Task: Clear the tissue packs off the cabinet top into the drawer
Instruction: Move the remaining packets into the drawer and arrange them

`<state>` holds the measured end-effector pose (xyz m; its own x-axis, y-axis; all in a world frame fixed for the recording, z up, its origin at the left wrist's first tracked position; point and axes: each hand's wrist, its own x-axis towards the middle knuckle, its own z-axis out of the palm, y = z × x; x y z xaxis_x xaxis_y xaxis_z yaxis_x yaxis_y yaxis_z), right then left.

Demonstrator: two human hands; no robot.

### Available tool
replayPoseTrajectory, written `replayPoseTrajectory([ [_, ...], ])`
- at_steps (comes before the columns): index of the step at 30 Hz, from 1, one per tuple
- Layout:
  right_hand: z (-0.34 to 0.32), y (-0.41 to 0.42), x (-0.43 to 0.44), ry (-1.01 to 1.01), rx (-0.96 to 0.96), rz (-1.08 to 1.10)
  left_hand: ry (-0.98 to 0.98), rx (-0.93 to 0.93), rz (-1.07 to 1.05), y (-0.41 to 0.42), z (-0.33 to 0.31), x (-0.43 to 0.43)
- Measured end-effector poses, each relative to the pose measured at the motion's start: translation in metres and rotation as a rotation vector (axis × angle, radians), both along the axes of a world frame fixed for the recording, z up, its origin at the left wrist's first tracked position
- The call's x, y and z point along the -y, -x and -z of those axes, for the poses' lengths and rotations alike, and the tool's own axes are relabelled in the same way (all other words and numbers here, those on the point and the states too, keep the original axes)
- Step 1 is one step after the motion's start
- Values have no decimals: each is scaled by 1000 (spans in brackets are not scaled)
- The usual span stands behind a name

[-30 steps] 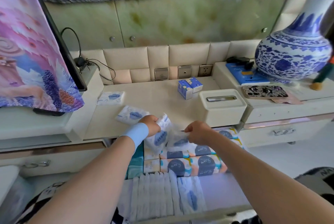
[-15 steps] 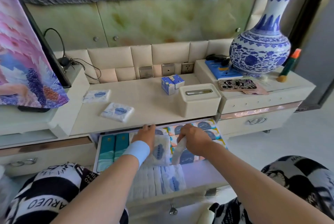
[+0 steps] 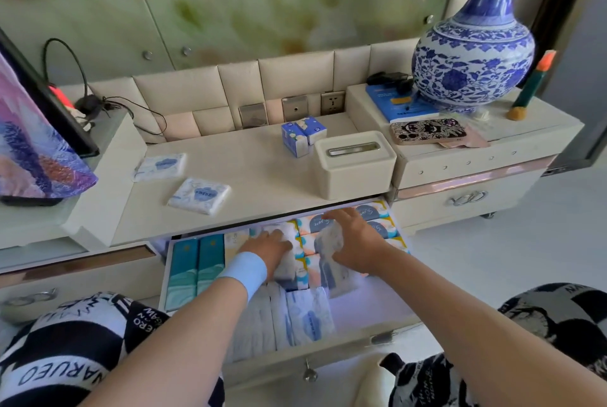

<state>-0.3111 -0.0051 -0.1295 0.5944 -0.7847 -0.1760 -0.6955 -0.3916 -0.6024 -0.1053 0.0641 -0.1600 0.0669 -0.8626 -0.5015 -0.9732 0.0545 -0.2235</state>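
Both hands are down in the open drawer (image 3: 368,337). My left hand (image 3: 267,249) lies on a white tissue pack (image 3: 285,262) with its fingers over it. My right hand (image 3: 353,242) grips another white tissue pack (image 3: 331,259) that stands on edge among the packs stored there. On the cabinet top (image 3: 256,173), two flat white packs with blue hearts remain at the left: one (image 3: 198,195) near the front edge and one (image 3: 161,166) further back. Two small blue tissue packs (image 3: 302,136) stand near the back wall.
A cream tissue box (image 3: 354,163) sits at the right of the cabinet top. On the raised right unit stand a large blue-and-white vase (image 3: 473,58), a phone case (image 3: 427,130) and a blue book (image 3: 397,104). A screen (image 3: 36,117) leans at the left.
Both hands came down from the cabinet's front edge into the drawer with the two white packs and pushed further back among the stored packs. The view has shifted left and down.
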Motion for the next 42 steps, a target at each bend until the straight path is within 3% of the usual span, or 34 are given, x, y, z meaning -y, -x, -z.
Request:
replayPoseTrajectory([
  [4, 0, -2, 1, -125, -132, 45, 96, -61, -28, -2, -4, 1],
  [8, 6, -10, -12, -52, -483, -187, 95, -241, -46, 31, -5, -6],
  [14, 27, -18, -31, -210, -704, -212, -220, -64, -99, 56, 30, -24],
  [19, 45, -14, -34, -182, -757, -171, -181, -18, -96, 71, 47, -29],
  [26, 59, -11, -31, -216, -733, -102, -167, -64, -223, 73, 55, -24],
  [31, 66, -14, -30, -290, -698, -99, -89, -198, -339, 65, 48, -20],
  [34, 74, -18, -32, -366, -671, -53, -23, -364, -466, 59, 45, -21],
  [37, 76, -23, -35, -407, -615, -44, 121, -673, -689, 53, 47, -25],
  [39, 75, -27, -39, -531, -515, 3, 227, -861, -858, 51, 46, -27],
  [42, 75, -34, -53, -868, -235, 119, 295, -862, -866, 43, 42, -33],
])
